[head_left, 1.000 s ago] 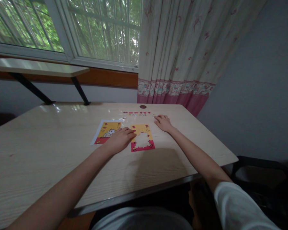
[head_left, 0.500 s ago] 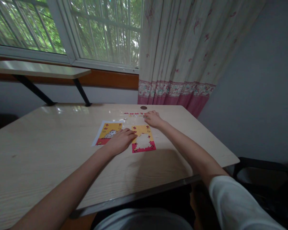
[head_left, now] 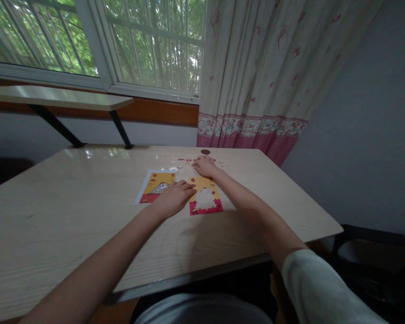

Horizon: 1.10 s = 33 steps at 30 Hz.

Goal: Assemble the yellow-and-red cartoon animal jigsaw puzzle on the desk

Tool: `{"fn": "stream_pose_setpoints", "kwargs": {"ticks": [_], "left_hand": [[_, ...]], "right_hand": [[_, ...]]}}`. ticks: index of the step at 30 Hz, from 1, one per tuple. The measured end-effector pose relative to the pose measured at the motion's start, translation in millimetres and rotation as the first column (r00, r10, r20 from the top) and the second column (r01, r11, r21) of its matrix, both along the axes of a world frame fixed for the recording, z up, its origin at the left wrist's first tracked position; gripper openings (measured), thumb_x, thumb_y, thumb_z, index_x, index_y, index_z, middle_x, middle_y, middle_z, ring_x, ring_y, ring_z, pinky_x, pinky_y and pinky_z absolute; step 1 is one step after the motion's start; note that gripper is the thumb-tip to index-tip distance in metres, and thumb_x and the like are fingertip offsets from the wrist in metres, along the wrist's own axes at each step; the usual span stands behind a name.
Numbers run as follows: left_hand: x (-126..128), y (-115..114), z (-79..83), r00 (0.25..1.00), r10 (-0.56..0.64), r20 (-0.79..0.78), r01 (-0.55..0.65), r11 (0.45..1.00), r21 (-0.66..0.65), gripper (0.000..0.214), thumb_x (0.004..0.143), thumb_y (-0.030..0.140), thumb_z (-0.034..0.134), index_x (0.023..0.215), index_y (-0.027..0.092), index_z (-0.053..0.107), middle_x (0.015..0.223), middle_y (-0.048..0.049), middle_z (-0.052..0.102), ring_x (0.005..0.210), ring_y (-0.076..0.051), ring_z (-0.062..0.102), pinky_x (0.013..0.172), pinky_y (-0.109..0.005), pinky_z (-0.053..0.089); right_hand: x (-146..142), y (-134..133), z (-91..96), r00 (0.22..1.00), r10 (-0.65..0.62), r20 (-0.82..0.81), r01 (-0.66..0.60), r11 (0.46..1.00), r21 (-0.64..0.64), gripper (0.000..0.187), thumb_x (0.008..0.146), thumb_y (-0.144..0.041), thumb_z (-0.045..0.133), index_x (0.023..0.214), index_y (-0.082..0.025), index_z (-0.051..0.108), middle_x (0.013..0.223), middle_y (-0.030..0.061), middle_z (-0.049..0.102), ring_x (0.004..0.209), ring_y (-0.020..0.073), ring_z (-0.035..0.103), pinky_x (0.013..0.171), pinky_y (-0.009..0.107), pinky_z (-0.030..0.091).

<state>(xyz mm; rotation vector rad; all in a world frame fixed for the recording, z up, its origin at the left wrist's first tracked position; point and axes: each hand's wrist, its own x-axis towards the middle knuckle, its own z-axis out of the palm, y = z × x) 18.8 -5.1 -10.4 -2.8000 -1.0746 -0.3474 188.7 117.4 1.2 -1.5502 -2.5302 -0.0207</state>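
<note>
The puzzle [head_left: 206,209], yellow above and red below with a ragged gap in its middle, lies flat on the table. My left hand [head_left: 177,198] rests beside it, fingers stretched out, their tips on its left edge. Beyond the puzzle, my right hand [head_left: 205,166] reaches over the loose puzzle pieces [head_left: 222,165], fingers bent and close together with the tips low at the table. Anything between those fingertips is hidden. A printed picture sheet [head_left: 148,186] with a white animal on yellow and red lies left of the puzzle, partly behind my left hand.
The wooden table [head_left: 87,216] carries everything. A round dark disc [head_left: 205,152] sits at its far edge. At the back left, a raised shelf [head_left: 70,100] stands on black legs. A curtain [head_left: 249,90] hangs behind, and a dark chair [head_left: 374,234] stands at the right.
My right hand has moved left along the loose pieces, uncovering some on its right side. My left hand stays at the puzzle's edge. The whole view has shifted slightly.
</note>
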Motion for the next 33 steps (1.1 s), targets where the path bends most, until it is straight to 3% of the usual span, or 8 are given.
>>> {"fn": "stream_pose_setpoints", "kwargs": {"ticks": [10,14,18,27,33], "left_hand": [[-1,1,-2.1,1.000,0.003,0.005,-0.003,1.000,-0.001,0.032,0.088,0.012,0.041,0.113,0.018,0.061,0.113,-0.0084,0.063,0.102,-0.022,0.053,0.087,-0.035,0.040],[-1,1,-2.9,1.000,-0.007,0.024,0.007,1.000,-0.008,0.031,0.087,0.011,0.042,0.111,0.019,0.061,0.111,-0.0079,0.063,0.101,-0.021,0.053,0.087,-0.035,0.041],[0,1,-2.8,0.999,-0.001,0.044,0.002,1.000,-0.021,0.031,0.088,0.011,0.041,0.111,0.019,0.060,0.110,-0.0083,0.063,0.103,-0.022,0.052,0.088,-0.036,0.040],[0,0,-0.2,1.000,0.007,0.021,-0.007,0.999,-0.035,0.032,0.087,0.011,0.042,0.112,0.019,0.060,0.111,-0.0075,0.063,0.103,-0.022,0.052,0.088,-0.036,0.040],[-1,1,-1.7,0.999,0.005,0.034,-0.004,0.999,-0.043,0.032,0.087,0.012,0.041,0.111,0.019,0.060,0.110,-0.0087,0.063,0.102,-0.022,0.053,0.087,-0.037,0.041]], "right_hand": [[28,-11,-3.7,0.999,0.023,-0.036,-0.024,0.999,-0.023,0.023,0.083,-0.026,0.055,0.100,-0.029,0.070,0.106,0.0033,0.068,0.108,0.0258,0.050,0.095,0.044,0.033],[51,-14,-9.3,0.991,0.033,-0.127,-0.037,0.999,-0.033,0.024,0.082,-0.024,0.057,0.102,-0.029,0.069,0.105,0.0007,0.069,0.106,0.0217,0.055,0.093,0.038,0.037],[65,-10,-16.0,0.974,0.036,-0.224,-0.039,0.999,-0.009,0.030,0.078,-0.027,0.063,0.107,-0.021,0.067,0.107,0.0047,0.068,0.100,0.0187,0.059,0.087,0.030,0.042],[62,-6,-19.4,0.939,-0.026,-0.343,-0.014,0.993,-0.113,0.014,0.075,-0.023,0.066,0.087,-0.018,0.072,0.086,0.0030,0.071,0.079,0.0141,0.061,0.077,0.025,0.042],[65,-6,-24.0,0.906,0.003,-0.424,-0.053,0.993,-0.105,0.016,0.072,-0.017,0.064,0.087,-0.014,0.068,0.083,0.0025,0.067,0.078,0.0128,0.058,0.075,0.025,0.040]]}}
